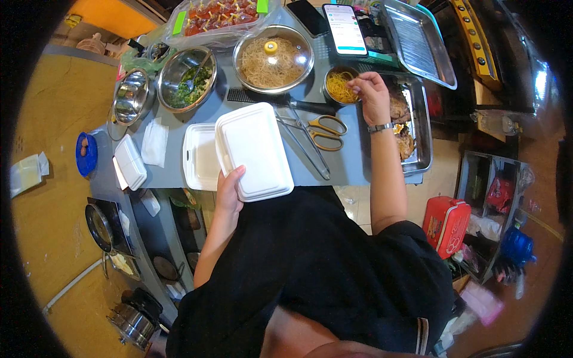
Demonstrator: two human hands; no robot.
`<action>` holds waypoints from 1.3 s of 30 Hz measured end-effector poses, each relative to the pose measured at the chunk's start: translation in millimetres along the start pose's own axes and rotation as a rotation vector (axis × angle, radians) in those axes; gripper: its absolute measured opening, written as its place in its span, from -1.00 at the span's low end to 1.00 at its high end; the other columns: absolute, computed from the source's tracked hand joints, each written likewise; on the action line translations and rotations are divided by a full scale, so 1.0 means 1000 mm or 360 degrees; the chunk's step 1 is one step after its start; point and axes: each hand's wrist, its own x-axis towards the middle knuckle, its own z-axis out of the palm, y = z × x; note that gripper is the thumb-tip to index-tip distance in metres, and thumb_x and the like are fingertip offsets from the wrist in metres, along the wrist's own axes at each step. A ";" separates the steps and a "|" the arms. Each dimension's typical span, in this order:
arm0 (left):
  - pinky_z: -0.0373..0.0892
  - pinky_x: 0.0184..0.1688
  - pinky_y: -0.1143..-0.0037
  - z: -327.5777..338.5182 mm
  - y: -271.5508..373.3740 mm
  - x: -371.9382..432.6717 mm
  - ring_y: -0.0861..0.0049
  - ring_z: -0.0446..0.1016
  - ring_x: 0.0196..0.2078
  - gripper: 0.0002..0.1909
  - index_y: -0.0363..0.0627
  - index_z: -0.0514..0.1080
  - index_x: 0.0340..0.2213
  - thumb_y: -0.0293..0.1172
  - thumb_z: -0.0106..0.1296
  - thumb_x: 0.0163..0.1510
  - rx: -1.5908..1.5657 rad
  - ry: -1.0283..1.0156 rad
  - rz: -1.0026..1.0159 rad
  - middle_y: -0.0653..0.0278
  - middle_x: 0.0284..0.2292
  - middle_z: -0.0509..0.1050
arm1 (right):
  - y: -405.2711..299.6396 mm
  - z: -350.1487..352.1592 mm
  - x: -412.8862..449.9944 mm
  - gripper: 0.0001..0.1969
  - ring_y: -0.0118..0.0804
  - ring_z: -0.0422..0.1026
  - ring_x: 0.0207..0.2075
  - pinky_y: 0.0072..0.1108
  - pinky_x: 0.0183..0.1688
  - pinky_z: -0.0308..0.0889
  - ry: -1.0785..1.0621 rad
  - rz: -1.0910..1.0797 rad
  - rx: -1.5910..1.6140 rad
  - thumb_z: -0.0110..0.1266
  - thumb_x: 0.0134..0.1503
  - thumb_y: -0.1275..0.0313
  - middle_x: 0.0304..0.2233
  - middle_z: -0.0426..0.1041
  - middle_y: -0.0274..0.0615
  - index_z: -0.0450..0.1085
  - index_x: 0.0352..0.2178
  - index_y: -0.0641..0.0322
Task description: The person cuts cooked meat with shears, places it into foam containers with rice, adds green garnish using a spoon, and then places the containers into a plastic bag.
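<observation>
My left hand [230, 190] grips the near left side of a closed white takeaway clamshell box [255, 150], tilted above the table's front edge. Partly behind it lies another white clamshell box [199, 156] on the grey table. My right hand [371, 91] is at the right rim of a small metal bowl [329, 96] of yellow rubber bands [340, 87]. Its fingertips are pinched together, but whether a band is between them cannot be made out. Metal tongs [309, 143] and scissors [329, 132] with tan handles lie between the hands, below a black-handled grater [250, 96].
A glass-lidded pan of noodles [273, 67] stands behind, beside a steel bowl of chopped greens [192, 85]. Roasted meat fills part of a metal tray [423, 134] under my right forearm. Farther back are a lit phone [344, 29] and a tub of bagged red sauce [219, 20].
</observation>
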 end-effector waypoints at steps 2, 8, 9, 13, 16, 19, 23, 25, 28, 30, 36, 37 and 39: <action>0.35 -0.09 0.48 0.000 0.001 0.002 0.43 0.40 -0.12 -0.44 -0.36 0.15 -0.01 -0.40 0.01 -0.04 -0.0011 -0.0007 0.0014 0.11 -0.16 0.37 | -0.021 0.025 -0.014 -0.65 -0.42 0.46 -0.52 -0.74 -0.44 0.31 -0.0118 0.0192 0.0499 -0.08 0.01 0.65 -0.08 0.36 0.06 0.18 -0.12 0.23; 0.33 -0.08 0.50 -0.013 0.011 0.010 0.45 0.40 -0.15 -0.44 -0.37 0.15 -0.01 -0.45 0.04 -0.05 0.0014 -0.0107 0.0059 0.11 -0.18 0.38 | -0.037 0.049 -0.029 -0.74 -0.59 0.27 -0.75 -0.82 -0.69 0.11 -0.0426 0.0198 -0.0041 0.00 0.04 0.55 -0.09 0.38 -0.02 0.16 -0.22 0.17; 0.32 -0.07 0.49 -0.018 0.015 0.011 0.45 0.38 -0.12 -0.39 -0.34 0.12 0.01 -0.48 0.07 -0.08 0.0087 -0.0149 0.0060 0.10 -0.15 0.36 | -0.038 0.054 -0.029 -0.80 -0.62 0.21 -0.78 -0.82 -0.72 0.08 -0.0516 0.0292 -0.0129 0.02 0.04 0.53 -0.12 0.40 -0.03 0.18 -0.30 0.16; 0.28 -0.03 0.45 -0.029 0.031 -0.001 0.42 0.29 -0.03 -0.17 -0.18 -0.07 0.10 -0.58 0.13 -0.16 0.0256 -0.0287 0.0388 0.06 -0.04 0.25 | -0.083 0.152 -0.046 -0.46 -0.49 0.33 -0.60 -0.64 -0.55 0.25 -0.1173 -0.0419 -0.1300 0.22 -0.13 0.13 -0.29 0.41 -0.15 0.24 -0.19 0.21; 0.27 -0.01 0.42 -0.024 0.054 -0.021 0.38 0.24 0.01 -0.04 -0.05 -0.22 0.12 -0.59 0.16 -0.19 0.0336 -0.0482 0.0770 0.05 0.00 0.18 | -0.089 0.250 -0.048 -0.24 -0.12 0.43 -0.42 -0.39 -0.35 0.30 -0.1869 -0.0735 -0.1872 0.18 -0.25 -0.12 -0.31 0.43 -0.09 0.27 -0.10 0.18; 0.24 0.02 0.41 -0.047 0.065 -0.031 0.36 0.24 0.02 -0.09 0.00 -0.18 0.07 -0.56 0.18 -0.20 0.0629 -0.0567 0.0861 0.04 -0.02 0.19 | -0.094 0.340 -0.079 -0.15 -0.01 0.44 -0.30 -0.36 -0.25 0.30 -0.2407 -0.0316 -0.2388 0.12 -0.41 -0.31 -0.33 0.46 0.01 0.39 -0.20 0.13; 0.34 -0.10 0.48 -0.106 0.068 -0.036 0.46 0.32 -0.11 -0.34 -0.04 -0.03 -0.15 -0.56 0.17 -0.20 0.0336 -0.0373 0.0617 0.15 -0.18 0.27 | -0.091 0.356 -0.068 -0.18 -0.16 0.47 -0.33 -0.48 -0.25 0.35 -0.2426 -0.0091 -0.2350 0.26 -0.42 -0.19 -0.35 0.49 -0.05 0.40 -0.21 0.23; 0.37 -0.16 0.53 -0.127 0.083 -0.037 0.50 0.35 -0.17 -0.43 -0.09 0.02 -0.20 -0.57 0.14 -0.17 0.0211 -0.0251 0.0688 0.22 -0.29 0.29 | -0.076 0.323 -0.064 -0.22 -0.31 0.47 -0.35 -0.60 -0.30 0.37 -0.2263 0.0601 -0.1892 0.34 -0.38 -0.05 -0.35 0.49 -0.09 0.35 -0.17 0.27; 0.38 -0.14 0.51 -0.170 0.091 -0.035 0.47 0.38 -0.20 -0.50 -0.18 0.09 -0.18 -0.55 0.11 -0.13 0.0020 -0.0072 0.0536 0.18 -0.29 0.31 | -0.013 0.306 -0.118 -0.48 -0.37 0.47 -0.35 -0.63 -0.36 0.38 -0.2127 0.0718 -0.1274 0.26 -0.12 0.19 -0.35 0.49 -0.12 0.29 -0.19 0.25; 0.39 -0.15 0.51 -0.195 0.105 -0.031 0.44 0.39 -0.20 -0.44 -0.21 0.07 -0.12 -0.53 0.12 -0.13 0.0090 0.0079 0.0540 0.13 -0.27 0.32 | 0.024 0.315 -0.153 -0.67 -0.37 0.48 -0.32 -0.61 -0.34 0.38 -0.1709 0.0749 -0.0680 0.15 0.01 0.31 -0.34 0.49 -0.16 0.28 -0.25 0.24; 0.38 -0.24 0.56 -0.314 0.178 0.019 0.51 0.43 -0.25 -0.43 -0.29 0.23 -0.12 -0.38 0.22 -0.15 0.0438 0.0754 0.0774 0.17 -0.26 0.43 | 0.034 0.337 -0.204 -0.80 -0.47 0.46 -0.31 -0.69 -0.31 0.33 -0.1022 0.0651 -0.0417 0.09 0.07 0.38 -0.35 0.46 -0.27 0.31 -0.32 0.25; 0.37 -0.23 0.56 -0.341 0.188 0.030 0.52 0.44 -0.26 -0.46 -0.32 0.26 -0.14 -0.37 0.22 -0.14 0.0419 0.0741 0.0828 0.17 -0.26 0.44 | 0.031 0.338 -0.209 -0.80 -0.47 0.46 -0.31 -0.69 -0.31 0.33 -0.1021 0.0644 -0.0412 0.09 0.07 0.38 -0.35 0.46 -0.27 0.31 -0.32 0.25; 0.35 -0.21 0.56 -0.368 0.211 0.044 0.50 0.44 -0.26 -0.50 -0.36 0.33 -0.20 -0.31 0.22 -0.14 0.0716 0.0806 0.0845 0.14 -0.28 0.46 | 0.025 0.331 -0.216 -0.82 -0.54 0.45 -0.36 -0.71 -0.33 0.32 -0.1179 0.0278 -0.0944 0.10 0.06 0.40 -0.40 0.46 -0.30 0.35 -0.34 0.26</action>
